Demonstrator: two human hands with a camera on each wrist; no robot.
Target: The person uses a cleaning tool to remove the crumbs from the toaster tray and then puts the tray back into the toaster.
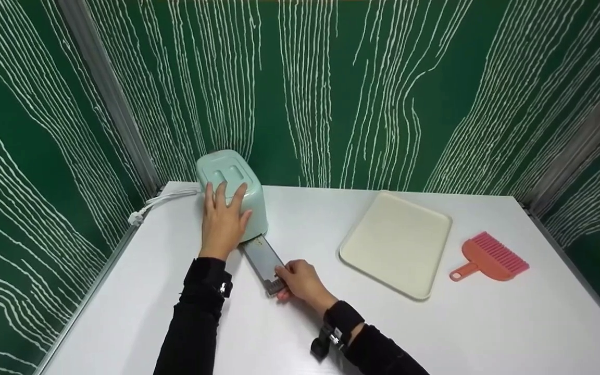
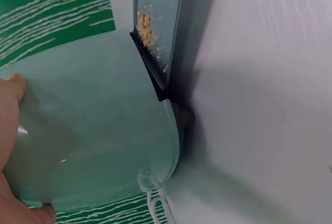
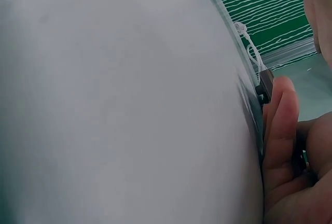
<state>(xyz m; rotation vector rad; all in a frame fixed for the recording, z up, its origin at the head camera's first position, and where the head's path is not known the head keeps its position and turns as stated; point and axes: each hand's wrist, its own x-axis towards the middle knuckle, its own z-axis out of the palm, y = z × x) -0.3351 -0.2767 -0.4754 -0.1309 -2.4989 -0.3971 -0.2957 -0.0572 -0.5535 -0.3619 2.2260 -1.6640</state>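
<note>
A mint-green toaster point(image 1: 256, 205) with a lid-like top stands at the table's back left. My left hand point(image 1: 224, 224) rests on it with the fingers spread over the top. Out of the toaster's near end sticks a grey metal crumb tray point(image 1: 262, 255). My right hand point(image 1: 302, 281) pinches the tray's outer end between thumb and fingers. Yellowish crumbs point(image 2: 145, 29) lie on the tray by the slot in the left wrist view. In the right wrist view, the curled fingers point(image 3: 282, 125) hide most of the tray's end.
A cream rectangular tray point(image 1: 399, 245) lies right of centre on the white table point(image 1: 258, 338). Farther right is an orange hand brush point(image 1: 492, 258) with pink bristles. The toaster's white cord and plug point(image 1: 136, 217) reach the left edge. Green, white-streaked panels enclose the back and sides.
</note>
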